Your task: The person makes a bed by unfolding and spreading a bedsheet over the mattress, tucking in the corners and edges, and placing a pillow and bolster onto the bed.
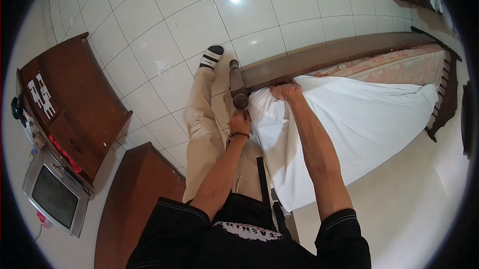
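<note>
The white sheet [354, 124] lay partly over the mattress [399, 65], judged light and limp, best gripped along its edge. The right hand [286, 91] touched it beside the rail [319, 60]; the left hand [240, 123] sat at the bedpost [240, 101]. Neither grip could be determined.

I log: left hand [239, 122], fingers curled; left forearm [223, 166], bare, slanting forward; right hand [286, 91], farther forward, fingers partly hidden; right forearm [314, 146], bare, extended.

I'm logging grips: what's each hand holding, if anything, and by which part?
It can't be told: the right hand is at the white sheet, near its edge along the wooden rail, the left hand beside the bedpost, both grips hidden.
</note>
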`<state>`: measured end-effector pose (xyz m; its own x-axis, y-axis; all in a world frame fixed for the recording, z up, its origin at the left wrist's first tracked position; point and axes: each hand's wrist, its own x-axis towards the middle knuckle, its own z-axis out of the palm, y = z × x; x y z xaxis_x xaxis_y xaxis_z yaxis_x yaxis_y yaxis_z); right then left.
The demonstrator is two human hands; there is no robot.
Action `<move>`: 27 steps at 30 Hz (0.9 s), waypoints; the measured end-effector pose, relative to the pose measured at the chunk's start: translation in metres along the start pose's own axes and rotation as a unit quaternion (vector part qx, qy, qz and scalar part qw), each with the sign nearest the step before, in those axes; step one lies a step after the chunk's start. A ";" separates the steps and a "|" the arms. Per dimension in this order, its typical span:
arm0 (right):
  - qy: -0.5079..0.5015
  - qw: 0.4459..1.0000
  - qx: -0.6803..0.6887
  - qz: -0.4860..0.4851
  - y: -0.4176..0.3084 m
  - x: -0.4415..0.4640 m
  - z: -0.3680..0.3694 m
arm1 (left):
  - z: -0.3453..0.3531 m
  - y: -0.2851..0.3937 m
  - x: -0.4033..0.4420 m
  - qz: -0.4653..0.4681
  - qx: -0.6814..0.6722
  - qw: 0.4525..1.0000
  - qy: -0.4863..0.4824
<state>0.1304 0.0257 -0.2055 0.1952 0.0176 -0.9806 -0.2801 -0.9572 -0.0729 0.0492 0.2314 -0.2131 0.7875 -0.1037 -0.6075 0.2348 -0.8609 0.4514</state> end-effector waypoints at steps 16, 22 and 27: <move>0.003 0.989 -0.071 -0.131 0.028 0.009 0.025 | 0.009 0.028 -0.027 -0.129 -0.384 0.914 0.012; 0.082 0.996 -0.029 -0.022 0.021 0.002 0.019 | 0.021 0.010 -0.028 -0.139 -0.478 0.861 -0.103; 0.118 0.992 0.005 -0.039 -0.019 -0.046 -0.012 | 0.016 0.014 -0.022 -0.231 -0.557 0.771 -0.205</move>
<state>0.1375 0.0393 -0.1570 0.4302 0.0217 -0.9024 -0.2643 -0.9529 -0.1489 0.0259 0.2138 -0.2032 0.2802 -0.2593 -0.9243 0.9599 0.0855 0.2670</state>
